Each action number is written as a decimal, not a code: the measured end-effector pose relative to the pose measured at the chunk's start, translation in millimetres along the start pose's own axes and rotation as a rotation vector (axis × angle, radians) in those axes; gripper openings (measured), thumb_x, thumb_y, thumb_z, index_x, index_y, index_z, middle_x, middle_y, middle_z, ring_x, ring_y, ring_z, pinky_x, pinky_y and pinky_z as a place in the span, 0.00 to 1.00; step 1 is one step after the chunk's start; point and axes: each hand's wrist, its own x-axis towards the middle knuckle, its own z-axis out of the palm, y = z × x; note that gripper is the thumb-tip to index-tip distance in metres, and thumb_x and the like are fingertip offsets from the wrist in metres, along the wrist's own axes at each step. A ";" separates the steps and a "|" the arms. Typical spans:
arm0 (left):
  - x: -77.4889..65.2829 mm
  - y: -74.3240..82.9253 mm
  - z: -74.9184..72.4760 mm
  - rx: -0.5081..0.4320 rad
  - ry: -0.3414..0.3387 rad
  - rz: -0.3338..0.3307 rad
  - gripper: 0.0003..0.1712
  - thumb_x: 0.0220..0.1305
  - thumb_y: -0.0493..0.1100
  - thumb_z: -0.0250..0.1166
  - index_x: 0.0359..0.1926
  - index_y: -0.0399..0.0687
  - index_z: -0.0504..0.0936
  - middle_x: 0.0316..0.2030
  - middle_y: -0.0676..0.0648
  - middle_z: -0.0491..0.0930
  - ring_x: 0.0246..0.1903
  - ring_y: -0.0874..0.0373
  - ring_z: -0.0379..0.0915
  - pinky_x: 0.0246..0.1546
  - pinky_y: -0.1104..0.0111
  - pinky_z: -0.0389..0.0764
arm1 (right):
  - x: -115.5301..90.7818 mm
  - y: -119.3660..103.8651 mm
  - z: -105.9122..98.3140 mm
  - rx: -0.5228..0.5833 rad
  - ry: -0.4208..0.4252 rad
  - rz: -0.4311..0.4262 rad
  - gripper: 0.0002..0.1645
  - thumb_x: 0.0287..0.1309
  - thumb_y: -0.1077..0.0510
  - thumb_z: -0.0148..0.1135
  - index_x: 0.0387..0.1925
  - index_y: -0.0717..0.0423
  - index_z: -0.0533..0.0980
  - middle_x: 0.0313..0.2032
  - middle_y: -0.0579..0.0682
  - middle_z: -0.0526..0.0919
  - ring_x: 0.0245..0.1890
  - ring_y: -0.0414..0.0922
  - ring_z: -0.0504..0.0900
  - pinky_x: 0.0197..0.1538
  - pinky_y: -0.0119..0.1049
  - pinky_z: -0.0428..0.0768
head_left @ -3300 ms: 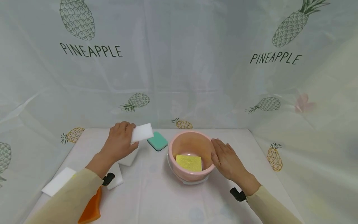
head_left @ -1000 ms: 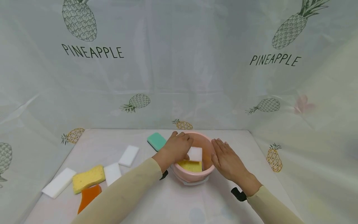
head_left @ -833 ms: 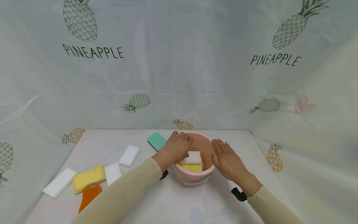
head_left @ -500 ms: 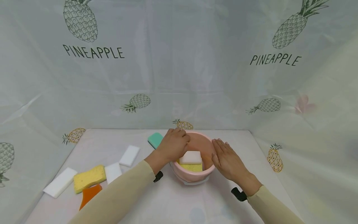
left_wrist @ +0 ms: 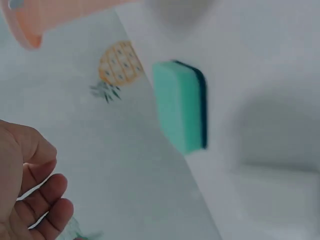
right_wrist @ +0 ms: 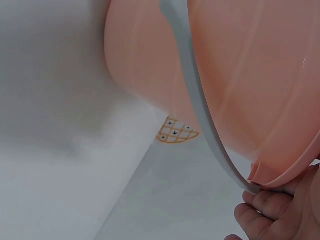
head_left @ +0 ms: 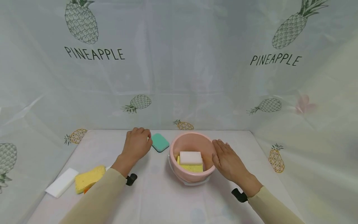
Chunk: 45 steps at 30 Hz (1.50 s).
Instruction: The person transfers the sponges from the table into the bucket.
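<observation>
My left hand (head_left: 137, 144) hovers over the table just left of a teal sponge (head_left: 160, 142); its fingers are loosely bent and hold nothing. In the left wrist view the dark backing of the teal sponge (left_wrist: 177, 107) shows, apart from the fingertips (left_wrist: 60, 215). A pink bucket (head_left: 190, 178) stands right of centre. Inside it a white sponge (head_left: 190, 158) lies on a yellow sponge (head_left: 191, 168). With straight fingers my right hand (head_left: 229, 160) rests against the bucket's right rim. The right wrist view shows the fingers beside the end of the bucket's grey handle (right_wrist: 200, 110).
At the left of the table lie a white sponge (head_left: 62, 183) and a second yellow sponge (head_left: 89, 179). An orange piece (head_left: 87, 189) peeks out by the left sleeve. Pineapple-print sheeting (head_left: 184, 68) rises behind the table.
My left hand carried a white sponge into the bucket, let it go on the yellow one, then moved back left toward the teal sponge. The right hand stayed at the rim.
</observation>
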 end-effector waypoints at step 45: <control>-82.9 -76.9 46.3 0.159 -0.217 -0.271 0.41 0.61 0.60 0.73 0.50 0.21 0.74 0.44 0.26 0.77 0.49 0.28 0.70 0.55 0.26 0.63 | -1.6 -2.0 -0.1 0.023 0.012 0.026 0.34 0.81 0.51 0.44 0.76 0.71 0.63 0.76 0.65 0.68 0.78 0.62 0.65 0.79 0.60 0.60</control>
